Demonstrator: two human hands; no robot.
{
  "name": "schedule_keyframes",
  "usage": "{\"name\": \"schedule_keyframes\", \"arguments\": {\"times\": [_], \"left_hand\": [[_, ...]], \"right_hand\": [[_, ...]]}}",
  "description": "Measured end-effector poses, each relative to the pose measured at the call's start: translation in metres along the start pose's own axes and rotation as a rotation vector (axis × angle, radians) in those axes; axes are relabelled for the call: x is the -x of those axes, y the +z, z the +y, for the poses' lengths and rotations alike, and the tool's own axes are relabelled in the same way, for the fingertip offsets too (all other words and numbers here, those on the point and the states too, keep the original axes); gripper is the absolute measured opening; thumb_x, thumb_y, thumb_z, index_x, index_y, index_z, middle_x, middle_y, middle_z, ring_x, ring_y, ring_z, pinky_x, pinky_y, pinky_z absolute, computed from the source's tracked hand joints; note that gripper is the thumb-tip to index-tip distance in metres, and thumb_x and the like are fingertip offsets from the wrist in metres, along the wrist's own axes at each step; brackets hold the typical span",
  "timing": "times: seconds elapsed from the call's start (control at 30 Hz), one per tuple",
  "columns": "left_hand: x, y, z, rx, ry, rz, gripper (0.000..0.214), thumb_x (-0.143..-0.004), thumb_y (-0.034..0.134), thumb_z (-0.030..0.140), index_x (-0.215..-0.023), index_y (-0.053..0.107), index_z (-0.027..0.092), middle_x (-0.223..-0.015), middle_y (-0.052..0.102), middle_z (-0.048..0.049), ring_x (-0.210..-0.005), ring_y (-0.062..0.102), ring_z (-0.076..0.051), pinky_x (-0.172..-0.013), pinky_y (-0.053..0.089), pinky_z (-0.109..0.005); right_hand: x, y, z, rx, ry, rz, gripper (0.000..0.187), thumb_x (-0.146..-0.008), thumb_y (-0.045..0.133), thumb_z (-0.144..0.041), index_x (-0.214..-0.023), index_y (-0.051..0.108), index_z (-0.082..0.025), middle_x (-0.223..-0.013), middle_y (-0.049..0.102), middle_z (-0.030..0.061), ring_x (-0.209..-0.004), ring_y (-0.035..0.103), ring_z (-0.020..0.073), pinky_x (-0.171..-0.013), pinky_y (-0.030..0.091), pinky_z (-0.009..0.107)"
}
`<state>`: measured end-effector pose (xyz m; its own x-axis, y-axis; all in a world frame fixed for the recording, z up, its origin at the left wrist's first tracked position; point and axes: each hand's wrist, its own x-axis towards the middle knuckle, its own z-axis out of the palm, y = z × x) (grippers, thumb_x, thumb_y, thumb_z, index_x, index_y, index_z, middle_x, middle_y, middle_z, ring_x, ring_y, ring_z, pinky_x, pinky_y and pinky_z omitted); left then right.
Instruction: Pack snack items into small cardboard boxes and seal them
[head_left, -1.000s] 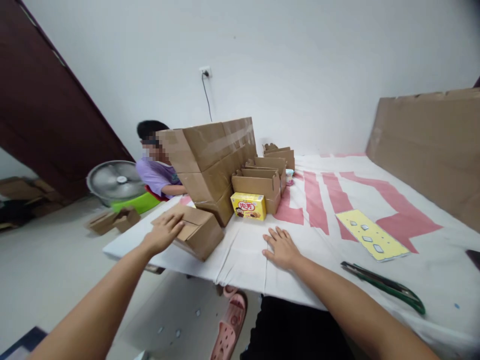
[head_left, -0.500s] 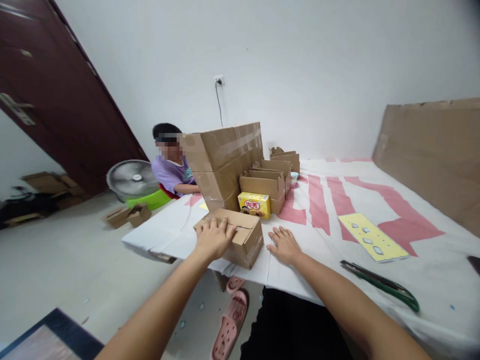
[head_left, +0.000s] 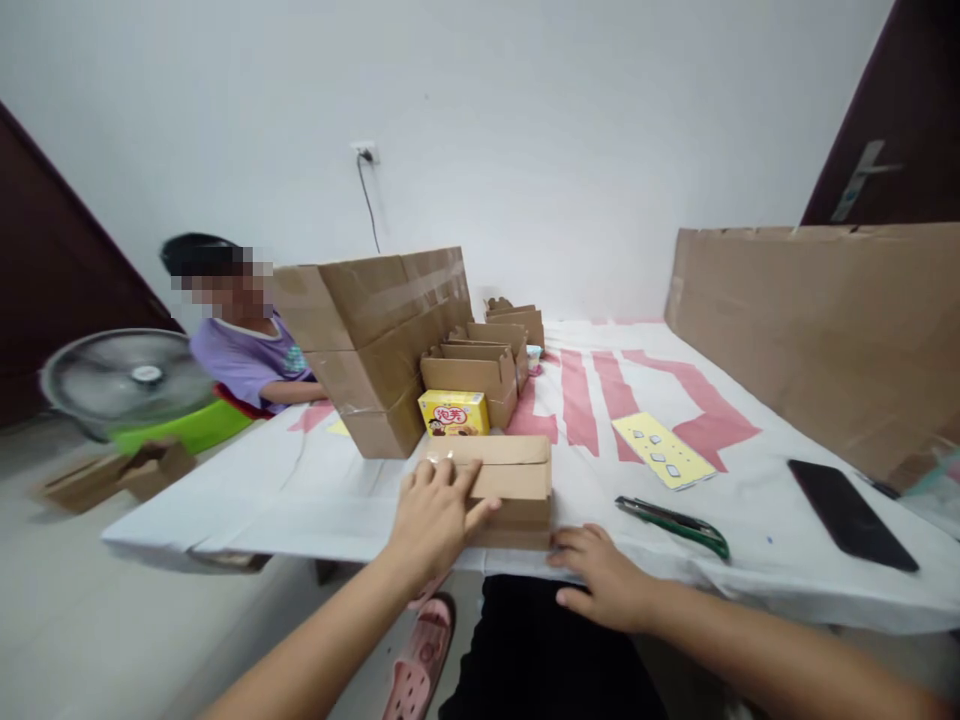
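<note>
A closed brown cardboard box lies at the front edge of the table. My left hand rests on the box's top and left end, its fingers spread. At the box's lower right corner is my right hand, fingers apart and near the table edge; whether the fingertips touch the box I cannot tell. Just behind the box stands a small yellow printed box. To the right lies a green-handled utility knife.
Taped cardboard boxes form a wall at the left, beside open cardboard trays. Right of them lie a yellow sheet and a black phone. A large cardboard panel stands at the right. Across the table sits a person.
The view has swung right, bringing the phone into sight. The box now lies more squarely along the table edge. My right hand has come nearer to me, by the box's corner.
</note>
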<state>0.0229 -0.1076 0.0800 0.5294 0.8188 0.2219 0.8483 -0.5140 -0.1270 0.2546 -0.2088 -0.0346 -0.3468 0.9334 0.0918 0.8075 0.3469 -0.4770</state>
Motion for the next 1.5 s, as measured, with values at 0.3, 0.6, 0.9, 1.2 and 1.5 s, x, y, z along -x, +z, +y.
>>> {"name": "schedule_keyframes", "arguments": {"times": [0.3,0.6,0.9,1.2,1.5], "left_hand": [[-0.043,0.027,-0.045,0.684,-0.021,0.22,0.03,-0.079,0.052,0.045,-0.095,0.069,0.025,-0.113,0.063,-0.006,-0.111,0.049,-0.028,-0.098,0.033,-0.043],[-0.034,0.081,-0.052,1.924,-0.211,-0.08,0.061,-0.065,0.062,0.041,-0.123,0.051,0.022,-0.114,0.062,-0.0061,-0.097,0.059,-0.027,-0.085,0.04,-0.036],[-0.037,0.097,-0.047,1.965,-0.109,0.096,0.058,-0.065,0.061,0.04,-0.119,0.057,0.019,-0.129,0.056,-0.0076,-0.12,0.046,-0.034,-0.101,0.031,-0.041],[-0.042,0.116,-0.052,1.928,-0.185,0.174,0.056,-0.067,0.062,0.038,-0.121,0.059,0.021,-0.132,0.055,-0.0042,-0.129,0.039,-0.034,-0.109,0.024,-0.043],[-0.043,0.112,-0.05,1.888,-0.089,0.193,0.052,-0.072,0.058,0.038,-0.121,0.058,0.019,-0.132,0.055,-0.005,-0.131,0.036,-0.033,-0.11,0.023,-0.044]], "right_hand": [[0.032,-0.051,0.066,0.252,0.348,0.308,0.034,-0.08,0.051,-0.03,-0.11,0.064,-0.02,-0.116,0.063,0.0124,-0.111,0.053,0.0281,-0.096,0.04,0.043],[0.016,-0.062,0.09,0.309,0.34,0.323,0.04,-0.081,0.042,-0.016,-0.117,0.061,-0.018,-0.107,0.062,0.0129,-0.101,0.057,0.0251,-0.09,0.044,0.037],[-0.109,-0.124,-0.024,0.565,-0.228,0.443,0.033,-0.089,0.044,-0.017,-0.116,0.062,-0.02,-0.109,0.061,0.0112,-0.101,0.051,0.0251,-0.086,0.035,0.038],[-0.182,-0.095,-0.087,0.761,-0.438,0.223,0.023,-0.093,0.043,-0.021,-0.1,0.064,-0.016,-0.1,0.06,0.0128,-0.099,0.05,0.0253,-0.086,0.029,0.042],[-0.188,-0.1,-0.086,0.853,-0.667,0.197,0.023,-0.091,0.043,-0.02,-0.095,0.066,-0.016,-0.1,0.061,0.0109,-0.099,0.049,0.0259,-0.091,0.028,0.046]]}}
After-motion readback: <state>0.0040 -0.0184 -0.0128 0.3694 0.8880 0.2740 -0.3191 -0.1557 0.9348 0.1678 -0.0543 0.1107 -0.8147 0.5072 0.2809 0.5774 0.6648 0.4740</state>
